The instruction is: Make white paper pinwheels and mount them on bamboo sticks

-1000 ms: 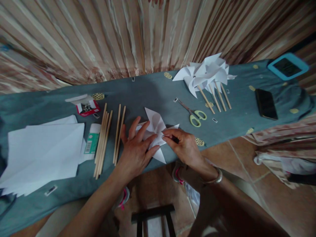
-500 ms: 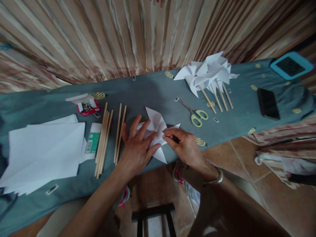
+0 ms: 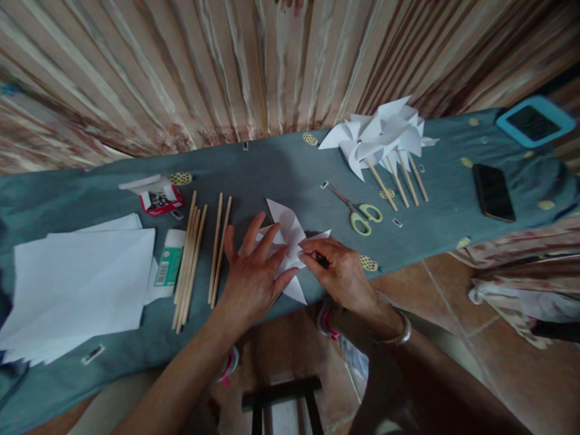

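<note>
- Head view, risk: the paper pinwheel (image 3: pixel 292 234) could, I judge, crease or tear near its centre if the right hand (image 3: pixel 343 266) pinches or pulls too hard there.
- Its folded blades might spring loose should the left hand (image 3: pixel 251 277), spread flat with fingers apart, ease its pressure.
- The right hand's thumb and forefinger are clamped together on the paper; whether they also grip something small, I cannot tell.
- The pinwheel is white, its pointed blades splayed, partly hidden by fingers. It lies near the front edge of the bench (image 3: pixel 272 166), between wooden sticks (image 3: pixel 219 251) and scissors (image 3: pixel 356 210).
</note>
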Demonstrator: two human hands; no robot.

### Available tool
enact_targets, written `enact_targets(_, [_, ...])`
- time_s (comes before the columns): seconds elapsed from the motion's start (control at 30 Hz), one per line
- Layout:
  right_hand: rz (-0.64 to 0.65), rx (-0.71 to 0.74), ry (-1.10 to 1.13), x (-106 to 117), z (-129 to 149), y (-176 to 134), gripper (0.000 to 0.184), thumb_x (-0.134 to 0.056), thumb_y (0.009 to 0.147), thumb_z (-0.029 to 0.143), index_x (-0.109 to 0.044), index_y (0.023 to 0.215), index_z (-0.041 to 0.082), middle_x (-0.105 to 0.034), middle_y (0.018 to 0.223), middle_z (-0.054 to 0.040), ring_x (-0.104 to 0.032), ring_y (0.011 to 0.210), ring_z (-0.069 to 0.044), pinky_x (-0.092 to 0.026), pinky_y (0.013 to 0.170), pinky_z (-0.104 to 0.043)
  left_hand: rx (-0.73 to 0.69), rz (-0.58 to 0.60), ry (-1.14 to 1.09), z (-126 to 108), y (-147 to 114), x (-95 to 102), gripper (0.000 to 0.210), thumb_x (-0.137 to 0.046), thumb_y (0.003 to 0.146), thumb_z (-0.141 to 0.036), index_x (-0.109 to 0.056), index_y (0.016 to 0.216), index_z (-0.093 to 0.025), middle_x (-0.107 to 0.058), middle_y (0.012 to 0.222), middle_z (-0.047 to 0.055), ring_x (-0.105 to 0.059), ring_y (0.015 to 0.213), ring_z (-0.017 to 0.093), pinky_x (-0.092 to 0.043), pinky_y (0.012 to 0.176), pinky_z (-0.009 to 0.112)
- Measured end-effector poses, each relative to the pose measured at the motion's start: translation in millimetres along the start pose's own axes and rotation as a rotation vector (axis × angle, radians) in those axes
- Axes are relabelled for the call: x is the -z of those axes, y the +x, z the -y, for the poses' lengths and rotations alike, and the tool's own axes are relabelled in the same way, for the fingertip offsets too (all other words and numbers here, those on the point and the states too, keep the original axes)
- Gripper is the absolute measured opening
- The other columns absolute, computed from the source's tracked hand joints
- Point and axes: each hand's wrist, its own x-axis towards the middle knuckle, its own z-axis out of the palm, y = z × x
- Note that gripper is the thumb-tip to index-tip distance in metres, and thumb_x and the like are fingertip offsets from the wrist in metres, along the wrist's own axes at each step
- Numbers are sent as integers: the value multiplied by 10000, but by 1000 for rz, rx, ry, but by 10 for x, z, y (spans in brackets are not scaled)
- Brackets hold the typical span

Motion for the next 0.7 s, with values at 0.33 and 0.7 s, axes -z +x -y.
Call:
enact_targets(0.33, [-214,-18,-97,274,-36,142,202,-543,905,276,-706,1013,224,-747,979,-52,-687,921,-223,-542,862,-375,-24,6,-15,-42,125,48,280,-520,913,-411,-726,898,-222,-621,1305,97,-336,1395,357,-62,1139,677])
enact_targets(0.7, [-170,63,-201,103,-47,273,302,-501,894,205,-657,1149,158,-714,1101,-115,-636,1041,-273,-508,927,-428,-57,-16,-41,-46,159,2,264,-523,919,-345,-747,860,-218,-683,1206,86,-386,1368,337,-92,1143,676])
